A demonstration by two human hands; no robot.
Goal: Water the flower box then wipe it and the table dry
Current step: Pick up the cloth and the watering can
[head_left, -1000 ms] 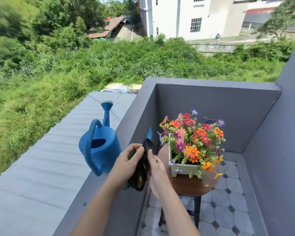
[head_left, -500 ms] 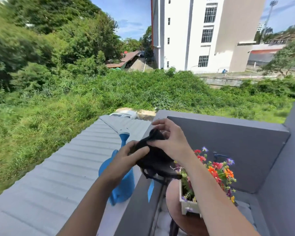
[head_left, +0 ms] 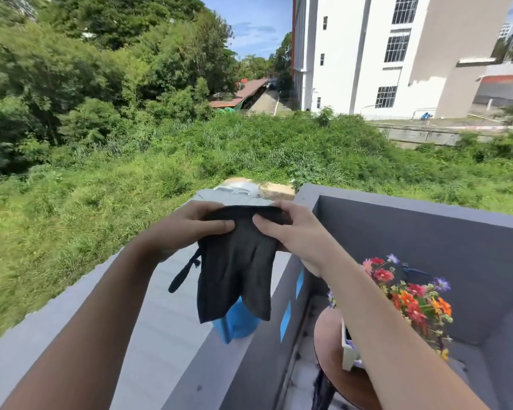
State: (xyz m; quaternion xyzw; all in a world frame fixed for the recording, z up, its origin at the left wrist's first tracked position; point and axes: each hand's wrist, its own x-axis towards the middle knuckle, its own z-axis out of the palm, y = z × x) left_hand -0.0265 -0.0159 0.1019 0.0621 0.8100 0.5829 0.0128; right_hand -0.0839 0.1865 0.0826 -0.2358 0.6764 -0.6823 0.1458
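Note:
A dark grey cloth (head_left: 237, 270) hangs spread open in front of me, held by its top edge. My left hand (head_left: 187, 229) pinches the left part of that edge and my right hand (head_left: 288, 229) pinches the right part. A thin strap dangles from the cloth's left side. Below the cloth, the blue watering can (head_left: 234, 324) stands on the grey ledge, mostly hidden. At the lower right, the white flower box (head_left: 349, 355) with colourful flowers (head_left: 412, 300) sits on the round brown table (head_left: 332, 359), partly behind my right forearm.
The grey balcony wall (head_left: 427, 253) encloses the corner around the table. Blue tape patches (head_left: 285, 321) mark its inner face. A corrugated grey roof (head_left: 160, 329) lies beyond the ledge on the left, with green brush and a white building (head_left: 367, 54) further off.
Both hands have lifted the cloth higher and pulled it open from a bunched wad into a hanging sheet. The view has tilted up, so the flower box and can sit lower.

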